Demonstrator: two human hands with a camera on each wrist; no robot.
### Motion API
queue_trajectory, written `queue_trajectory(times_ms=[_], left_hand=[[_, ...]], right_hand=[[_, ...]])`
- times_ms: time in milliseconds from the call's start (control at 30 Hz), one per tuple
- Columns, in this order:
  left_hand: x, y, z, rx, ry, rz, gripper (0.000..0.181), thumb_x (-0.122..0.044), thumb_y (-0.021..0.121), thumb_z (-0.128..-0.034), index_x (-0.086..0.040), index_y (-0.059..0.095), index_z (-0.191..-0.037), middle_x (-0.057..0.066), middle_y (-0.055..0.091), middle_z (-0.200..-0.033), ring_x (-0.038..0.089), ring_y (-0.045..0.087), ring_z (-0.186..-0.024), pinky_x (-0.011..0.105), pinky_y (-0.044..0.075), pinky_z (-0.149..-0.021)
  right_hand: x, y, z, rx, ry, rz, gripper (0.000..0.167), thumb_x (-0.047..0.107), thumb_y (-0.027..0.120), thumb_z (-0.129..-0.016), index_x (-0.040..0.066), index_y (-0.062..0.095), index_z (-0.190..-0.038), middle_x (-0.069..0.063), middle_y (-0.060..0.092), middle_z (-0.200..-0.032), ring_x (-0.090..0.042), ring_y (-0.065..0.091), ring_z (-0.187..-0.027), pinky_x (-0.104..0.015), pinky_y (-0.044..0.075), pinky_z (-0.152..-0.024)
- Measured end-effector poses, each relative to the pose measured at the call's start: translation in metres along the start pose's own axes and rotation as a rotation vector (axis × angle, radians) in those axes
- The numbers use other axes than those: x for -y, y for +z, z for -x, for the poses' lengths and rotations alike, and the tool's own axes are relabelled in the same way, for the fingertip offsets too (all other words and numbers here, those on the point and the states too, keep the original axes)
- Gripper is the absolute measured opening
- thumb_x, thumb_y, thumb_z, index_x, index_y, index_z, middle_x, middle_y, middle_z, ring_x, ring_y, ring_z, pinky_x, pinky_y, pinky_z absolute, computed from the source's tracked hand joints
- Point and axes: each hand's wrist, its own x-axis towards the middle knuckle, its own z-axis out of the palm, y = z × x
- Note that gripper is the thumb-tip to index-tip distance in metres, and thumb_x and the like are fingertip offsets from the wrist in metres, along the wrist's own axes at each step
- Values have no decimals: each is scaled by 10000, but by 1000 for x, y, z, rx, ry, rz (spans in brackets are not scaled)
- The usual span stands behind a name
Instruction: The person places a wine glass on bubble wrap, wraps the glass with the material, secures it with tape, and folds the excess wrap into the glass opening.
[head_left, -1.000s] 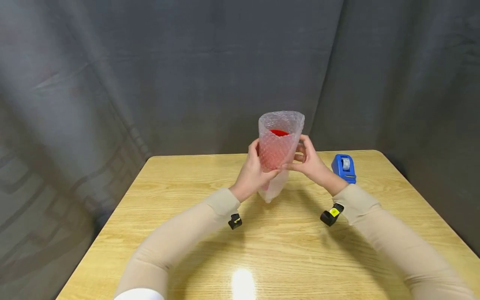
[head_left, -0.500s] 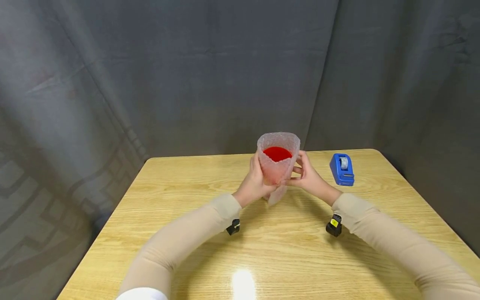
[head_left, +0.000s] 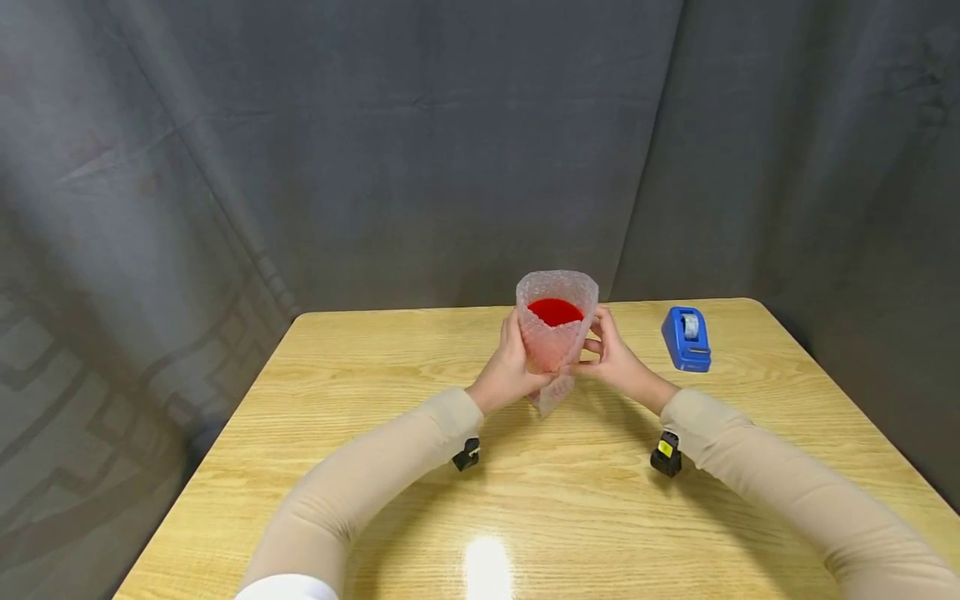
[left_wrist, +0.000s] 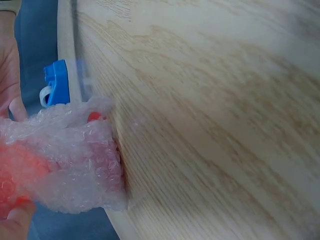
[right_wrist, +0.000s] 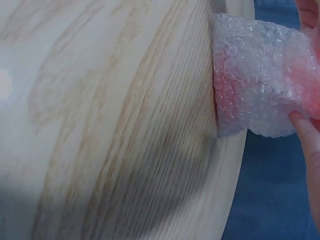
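Observation:
A sheet of bubble wrap (head_left: 549,346) is rolled round a red object (head_left: 555,312), its round red top showing inside the wrap's open upper end. The wrap hides most of that object, so its kind is unclear. My left hand (head_left: 508,372) holds the roll from the left, thumb across the front. From the right, my right hand (head_left: 617,363) pinches the wrap with thumb and fingers near its overlapping edge. The bubble wrap (right_wrist: 257,75) narrows below the hands in the head view. In both wrist views its lower end appears to meet the tabletop.
A blue tape dispenser (head_left: 686,339) with a roll of clear tape stands at the back right of the wooden table (head_left: 360,358). Dark grey curtains (head_left: 420,150) hang behind the table and along its sides.
Both hands have lowered the wrapped object and tipped its open end toward the head camera, so more of the red top shows. In the last half second it has barely moved.

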Motion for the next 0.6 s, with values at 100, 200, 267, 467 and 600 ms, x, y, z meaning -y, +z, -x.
queue_trajectory(times_ms=[100, 200, 267, 467, 600], left_hand=[[0, 0, -1, 7, -17, -2, 1144, -195, 847, -736, -224, -1, -1502, 39, 260, -1453, 232, 393, -1320, 393, 411, -1087], [0, 1, -1, 14, -31, -6, 1148, -186, 846, -737, -228, -8, -1503, 40, 256, -1460, 236, 392, -1324, 396, 408, -1089], [0, 0, -1, 13, -29, -2, 1152, -193, 847, -738, -222, -13, -1504, 47, 253, -1466, 239, 391, -1326, 397, 400, -1097], [0, -2, -1, 9, -13, 5, 1166, -138, 848, -733, -198, -26, -1501, 67, 238, -1482, 245, 364, -1356, 390, 368, -1122], [-1, -3, -2, 12, -40, 20, 1161, -133, 845, -735, -209, -23, -1503, 52, 241, -1489, 235, 354, -1362, 392, 360, -1128]], right_hand=[[0, 0, 0, 4, 5, 10, 934, -78, 739, -780, 177, 133, -1443, -210, 284, -1472, -499, 415, -1297, -412, 550, -864], [1, -1, 0, 19, 17, 25, 935, -61, 740, -788, 160, 112, -1445, -211, 279, -1472, -493, 416, -1298, -449, 535, -885], [4, -2, 1, 39, 30, 45, 949, -36, 746, -793, 149, 83, -1446, -220, 271, -1482, -491, 416, -1299, -499, 506, -924], [24, -10, 2, 39, 55, 203, 946, 63, 740, -832, 132, 9, -1429, -222, 240, -1509, -468, 381, -1329, -608, 354, -1056], [41, -14, 3, -33, -100, 412, 855, 60, 765, -807, 49, 154, -1404, -186, 229, -1449, -405, 335, -1348, -596, 366, -1052]])
